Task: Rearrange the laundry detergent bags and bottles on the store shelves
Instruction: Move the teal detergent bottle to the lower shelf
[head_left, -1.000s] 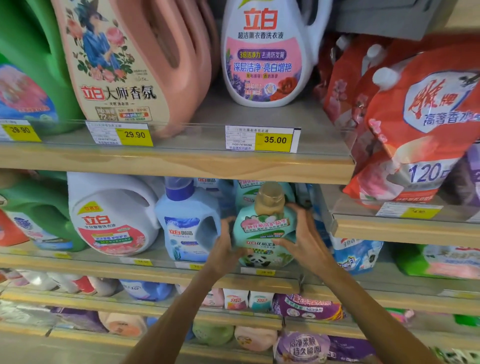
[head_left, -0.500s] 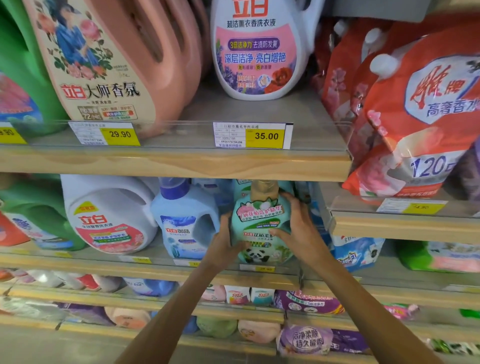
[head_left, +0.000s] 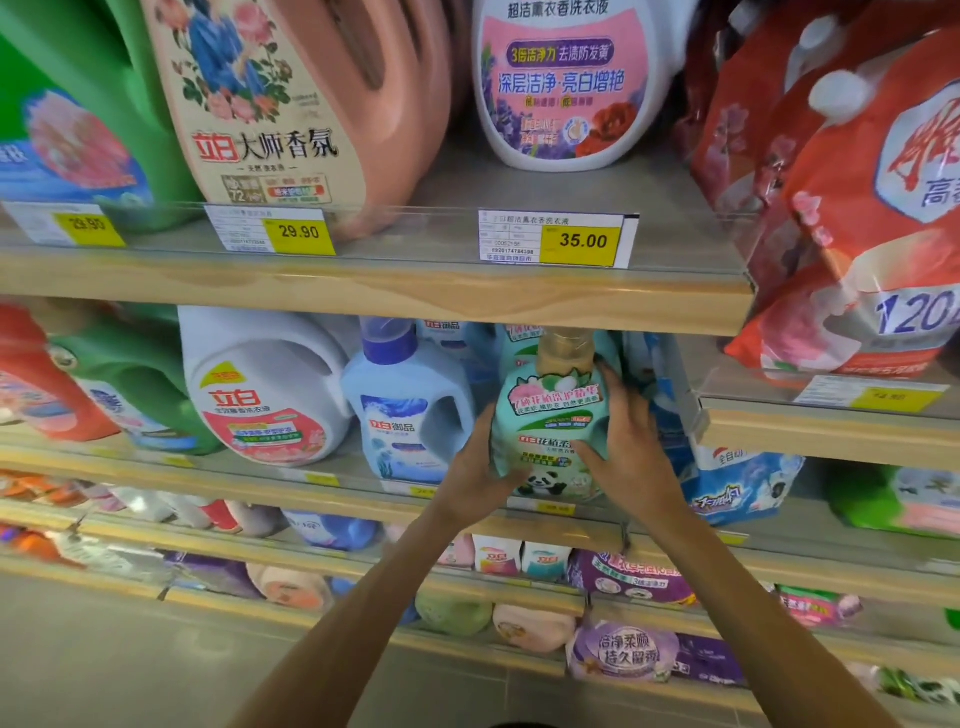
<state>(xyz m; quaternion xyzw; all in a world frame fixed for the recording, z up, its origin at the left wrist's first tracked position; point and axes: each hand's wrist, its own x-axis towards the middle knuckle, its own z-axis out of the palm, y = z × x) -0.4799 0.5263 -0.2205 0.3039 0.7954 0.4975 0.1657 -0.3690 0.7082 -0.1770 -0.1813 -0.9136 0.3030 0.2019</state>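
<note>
store shelves (head_left: 363, 291) full of detergent, mint bottle (head_left: 550, 415) gripped by left hand (head_left: 478, 467) at 9 o'clock, right hand (head_left: 634, 447) at 3

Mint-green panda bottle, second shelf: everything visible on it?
The mint-green plastic bottle stands upright at the front of the wooden second shelf, right of a pale-blue handled bottle. Translucent tan cap, rounded shoulders, label with pink flowers, red text and a panda low down. The left hand holds its left side, the right hand its right, thumb across the front. Whether its base rests on the shelf is unclear.
</note>
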